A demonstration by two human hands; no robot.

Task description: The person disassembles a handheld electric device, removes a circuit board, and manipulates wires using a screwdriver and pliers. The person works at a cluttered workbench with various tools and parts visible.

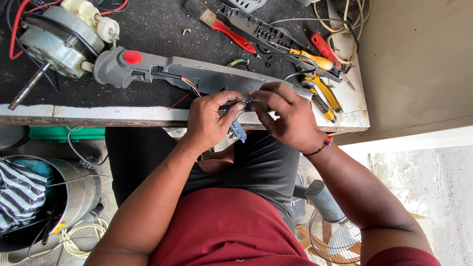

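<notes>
**Both hands pinched on small parts at the near edge of a grey housing**

The left hand point(209, 120) and right hand point(290, 118) met at the near edge of the long grey plastic housing point(197, 74), fingers curled and closed together on a thin dark wire point(236, 104) between them. A small blue component point(238, 131) hung just below the left hand's fingertips; whether it was gripped or only dangling could not be told. The housing lay lengthwise on the workbench point(98, 112), its red button point(132, 57) at the far left end and coloured leads point(189, 84) showing in its open channel.

Left of the housing lay a fan motor point(56, 42) with its shaft point(27, 87) pointing toward the bench edge. Beyond the housing lay a red-handled brush point(224, 27) and a second dark housing strip point(261, 30); to its right, yellow-handled pliers point(322, 91) and a red-handled tool point(322, 47).

Below the housing's left end, off the bench, a metal bucket point(79, 189) held striped cloth point(19, 194) and wires.
</notes>
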